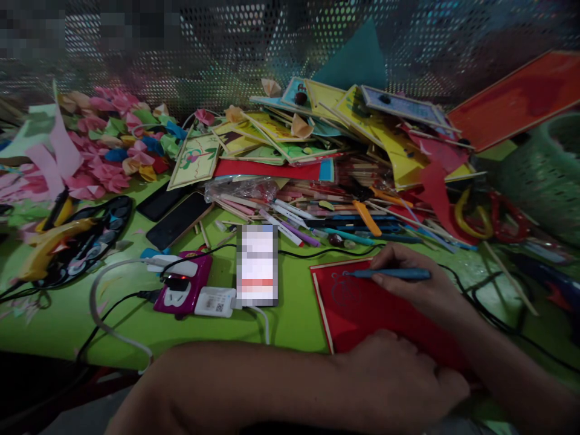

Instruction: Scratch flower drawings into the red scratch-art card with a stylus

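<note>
In my right hand is a blue pen, pinched between thumb and fingers. Its tip meets the upper left of a red sheet edged with thin wooden sticks. Near that tip a faint round figure is drawn, with small loops above it. My left hand lies across the lower part of the sheet, its forearm reaching in from the lower left. Its fingers are mostly hidden under the hand. Left of the sheet lies a phone with its lit screen blurred out.
A purple power strip with chargers and cables sits to the left. Behind are markers, stacked framed pictures and folded paper pieces. Yellow-handled glue gun at left; scissors and a green basket at right.
</note>
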`<action>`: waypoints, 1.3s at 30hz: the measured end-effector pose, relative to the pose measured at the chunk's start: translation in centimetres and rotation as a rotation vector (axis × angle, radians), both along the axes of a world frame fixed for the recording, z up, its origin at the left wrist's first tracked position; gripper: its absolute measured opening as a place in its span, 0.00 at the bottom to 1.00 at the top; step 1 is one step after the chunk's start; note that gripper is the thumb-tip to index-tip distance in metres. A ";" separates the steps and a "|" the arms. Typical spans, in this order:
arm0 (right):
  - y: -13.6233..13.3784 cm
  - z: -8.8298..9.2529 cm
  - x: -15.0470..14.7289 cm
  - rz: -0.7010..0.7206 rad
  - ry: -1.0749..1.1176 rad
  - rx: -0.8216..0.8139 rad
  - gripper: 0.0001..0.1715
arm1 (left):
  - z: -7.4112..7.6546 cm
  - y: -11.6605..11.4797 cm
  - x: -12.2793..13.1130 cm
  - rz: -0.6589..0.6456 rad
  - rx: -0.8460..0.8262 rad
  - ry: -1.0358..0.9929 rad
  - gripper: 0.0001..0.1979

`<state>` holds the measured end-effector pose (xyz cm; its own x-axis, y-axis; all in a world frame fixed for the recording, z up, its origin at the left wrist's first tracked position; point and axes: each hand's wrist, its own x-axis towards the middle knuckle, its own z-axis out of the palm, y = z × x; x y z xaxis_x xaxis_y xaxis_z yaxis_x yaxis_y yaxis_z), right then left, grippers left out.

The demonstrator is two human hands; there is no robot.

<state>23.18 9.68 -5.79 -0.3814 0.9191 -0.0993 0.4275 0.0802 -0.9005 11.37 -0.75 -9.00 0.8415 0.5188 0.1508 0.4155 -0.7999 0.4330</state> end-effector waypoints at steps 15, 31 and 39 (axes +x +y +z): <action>-0.3 0.1 0.0 -0.052 0.059 0.026 0.11 | 0.2 0.0 0.1 0.001 -0.005 0.005 0.07; -0.9 -0.3 -0.9 0.087 0.004 -0.017 0.06 | 0.2 0.1 0.1 -0.017 -0.013 -0.006 0.06; -1.0 -0.5 -0.9 0.072 -0.010 -0.034 0.06 | -0.2 0.1 0.2 -0.024 -0.001 0.002 0.05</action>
